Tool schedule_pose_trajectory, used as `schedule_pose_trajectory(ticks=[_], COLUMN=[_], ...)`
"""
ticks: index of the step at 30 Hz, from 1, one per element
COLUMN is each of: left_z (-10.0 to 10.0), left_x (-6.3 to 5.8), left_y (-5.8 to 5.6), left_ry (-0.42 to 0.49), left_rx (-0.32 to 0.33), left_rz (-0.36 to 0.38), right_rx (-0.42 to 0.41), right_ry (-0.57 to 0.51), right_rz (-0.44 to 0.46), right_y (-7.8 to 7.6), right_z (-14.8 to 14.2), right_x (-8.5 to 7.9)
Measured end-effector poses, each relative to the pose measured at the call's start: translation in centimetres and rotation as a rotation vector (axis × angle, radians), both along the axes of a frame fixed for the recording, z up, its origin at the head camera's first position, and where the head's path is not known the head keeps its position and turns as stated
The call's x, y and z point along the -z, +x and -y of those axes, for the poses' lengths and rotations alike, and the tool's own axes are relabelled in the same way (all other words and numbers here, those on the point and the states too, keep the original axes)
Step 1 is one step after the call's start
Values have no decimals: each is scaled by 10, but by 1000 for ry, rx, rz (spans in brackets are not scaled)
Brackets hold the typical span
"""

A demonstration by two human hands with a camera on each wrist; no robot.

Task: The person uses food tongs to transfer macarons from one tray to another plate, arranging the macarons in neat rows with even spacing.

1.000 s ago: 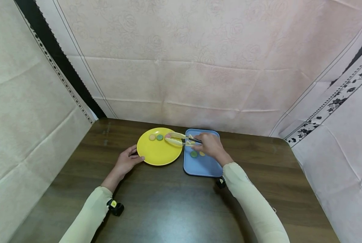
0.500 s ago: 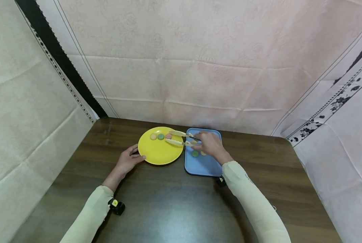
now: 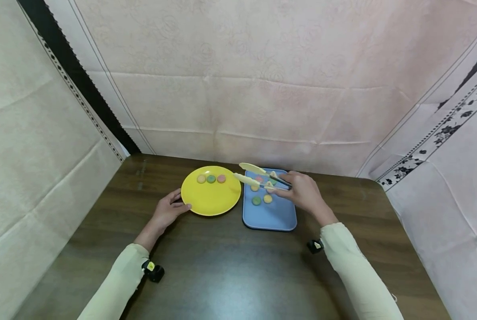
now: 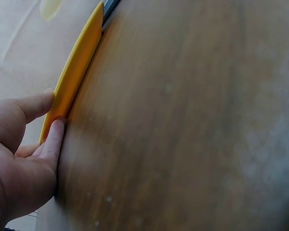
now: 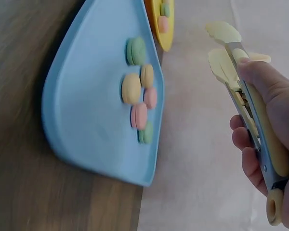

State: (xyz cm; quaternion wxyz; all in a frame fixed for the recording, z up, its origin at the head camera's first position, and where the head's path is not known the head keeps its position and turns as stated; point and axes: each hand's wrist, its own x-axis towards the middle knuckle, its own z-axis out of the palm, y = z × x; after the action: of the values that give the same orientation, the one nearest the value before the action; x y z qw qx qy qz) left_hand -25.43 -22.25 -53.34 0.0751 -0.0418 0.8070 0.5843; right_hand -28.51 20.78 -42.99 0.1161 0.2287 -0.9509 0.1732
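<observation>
My left hand [image 3: 168,214] pinches the near left rim of a round yellow plate [image 3: 210,202], thumb on the upper edge and fingers at its side, as the left wrist view shows. On the plate lie three macarons in a row: a beige one [image 3: 201,178], a green one [image 3: 211,178] and a pink one [image 3: 221,178]. My right hand [image 3: 302,192] grips cream-tipped tongs [image 5: 253,106], thumb on one arm and fingers round the other. The tongs' tips are apart with nothing between them, above a blue tray [image 3: 268,222]. Several green, yellow and pink macarons [image 5: 131,88] sit in the tray.
Plate and tray stand side by side near the back edge of a dark wooden table [image 3: 206,266]. Pale patterned cloth [image 3: 238,111] hangs right behind that edge, with more cloth at both sides.
The tongs have parted around the pink macaron, leaving it on the plate. My right hand has carried them right and back over the tray. My left hand keeps its place at the plate.
</observation>
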Motion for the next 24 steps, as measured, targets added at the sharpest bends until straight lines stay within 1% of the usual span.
schedule_pose_trajectory(ticks=[3,7,13,18,24], left_z=[0,0,-1,0,0], left_x=[0,1,2,1,1], left_y=[0,-1,-2,-2,-1], left_ry=[4,7,11,13,23], left_rx=[3,2,13,16,16], left_rz=[-4,-3,0,-5,-14], right_rx=[26,69,100,117,125], right_ry=[-20,-14,10,16,19], right_rz=[13,20,2,31,55], right_y=[10,26,49,62,70], right_z=[-15,-37,-66,-78,-82], right_x=[-3,-5,-3,6,25])
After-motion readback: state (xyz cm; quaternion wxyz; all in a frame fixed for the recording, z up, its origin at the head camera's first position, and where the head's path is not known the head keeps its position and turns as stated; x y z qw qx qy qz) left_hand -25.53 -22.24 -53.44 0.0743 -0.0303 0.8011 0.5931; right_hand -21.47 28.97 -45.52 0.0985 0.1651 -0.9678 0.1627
